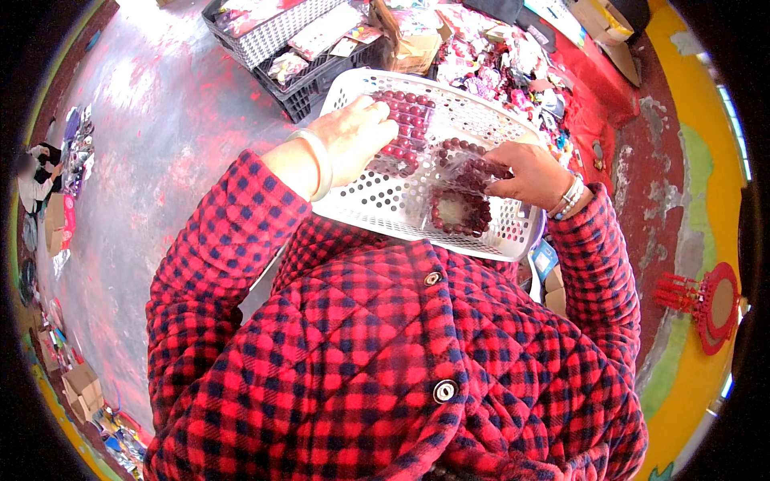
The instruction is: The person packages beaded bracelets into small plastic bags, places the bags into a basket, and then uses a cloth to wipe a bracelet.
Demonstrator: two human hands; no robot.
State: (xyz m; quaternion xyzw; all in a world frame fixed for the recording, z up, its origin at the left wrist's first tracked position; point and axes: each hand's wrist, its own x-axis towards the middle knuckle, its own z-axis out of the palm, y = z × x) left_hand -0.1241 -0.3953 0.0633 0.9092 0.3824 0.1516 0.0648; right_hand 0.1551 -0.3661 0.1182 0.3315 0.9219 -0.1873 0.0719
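A white perforated plastic basket [377,200] rests at my lap. Inside it lies a clear pack of red bead bracelets [407,120] on the left. My left hand [350,138], wearing a pale bangle, has its fingers closed at this pack's left edge; the fingertips are partly hidden. To the right is a clear bag of dark red bead bracelets [461,210], some of them in rings. My right hand [525,172], with bracelets at its wrist, pinches this bag's right side between thumb and fingers.
Beyond the basket stand stacked grey and black crates [281,40] holding flat packs. A heap of small colourful packaged goods [505,72] lies on red cloth at the far right. A cardboard box [83,389] sits at the lower left. A red hanging ornament [714,309] is by the right wall.
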